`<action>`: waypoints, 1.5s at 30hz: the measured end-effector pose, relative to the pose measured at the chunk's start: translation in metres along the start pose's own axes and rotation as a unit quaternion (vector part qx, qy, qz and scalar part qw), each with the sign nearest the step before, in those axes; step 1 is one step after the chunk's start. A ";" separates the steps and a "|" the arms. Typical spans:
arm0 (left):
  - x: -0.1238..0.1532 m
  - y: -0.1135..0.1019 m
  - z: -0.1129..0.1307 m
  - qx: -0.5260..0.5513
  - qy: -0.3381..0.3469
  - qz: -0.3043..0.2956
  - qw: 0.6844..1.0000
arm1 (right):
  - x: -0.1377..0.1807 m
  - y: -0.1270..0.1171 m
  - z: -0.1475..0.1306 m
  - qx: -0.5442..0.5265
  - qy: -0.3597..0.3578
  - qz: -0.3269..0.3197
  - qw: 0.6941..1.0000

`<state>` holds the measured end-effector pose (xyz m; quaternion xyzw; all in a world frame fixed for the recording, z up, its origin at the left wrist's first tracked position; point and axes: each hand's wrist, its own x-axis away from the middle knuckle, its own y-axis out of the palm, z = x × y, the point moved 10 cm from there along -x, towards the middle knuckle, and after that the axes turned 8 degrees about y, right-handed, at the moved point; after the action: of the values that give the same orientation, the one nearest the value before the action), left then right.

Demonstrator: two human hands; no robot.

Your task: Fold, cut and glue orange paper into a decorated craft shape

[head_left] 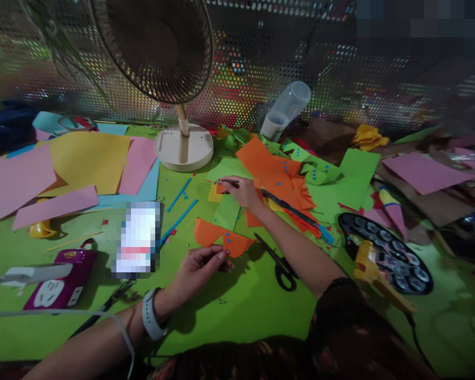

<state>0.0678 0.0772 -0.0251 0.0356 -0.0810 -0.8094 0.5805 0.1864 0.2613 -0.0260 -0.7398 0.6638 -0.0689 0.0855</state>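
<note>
My left hand (200,268), with a pale watch at its wrist, pinches the lower edge of an orange paper cutout (209,232) that has scalloped edges and a few blue dots. Farther forward, my right hand (243,192) is closed around a thin dark tool (228,183), its kind too small to tell. The tool's tip is over small orange and yellow paper pieces (214,191). A green paper strip (227,212) lies just below that hand. Black scissors (279,264) rest on the green table, right of the cutout and beneath my right forearm.
A fan (184,148) stands at the back. A phone (138,240) and a purple device (61,279) are on the left. Orange sheets (267,163), a clear bottle (291,100), a black palette-shaped tray (404,258) and a yellow glue gun (374,269) are on the right.
</note>
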 end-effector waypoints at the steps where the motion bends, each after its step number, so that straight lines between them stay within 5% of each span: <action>1: 0.000 0.000 0.001 -0.001 0.000 0.000 1.000 | 0.000 0.000 0.000 -0.003 -0.001 0.001 1.000; 26: 0.001 -0.001 -0.003 -0.010 -0.008 -0.003 1.000 | 0.000 -0.002 0.004 -0.032 0.017 0.007 0.999; 32: -0.003 -0.005 -0.003 0.031 -0.029 0.037 0.998 | 0.004 -0.030 -0.025 -0.076 -0.007 0.039 0.996; 38: -0.007 -0.012 -0.001 0.052 -0.021 0.070 0.996 | 0.061 -0.063 -0.072 -0.087 -0.026 0.065 0.994; 45: -0.005 -0.006 -0.004 0.073 -0.022 0.056 0.995 | 0.172 -0.047 -0.055 -0.112 0.028 0.020 0.993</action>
<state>0.0644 0.0831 -0.0300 0.0559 -0.1546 -0.7678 0.6192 0.2393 0.0936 0.0358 -0.7293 0.6839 -0.0135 -0.0150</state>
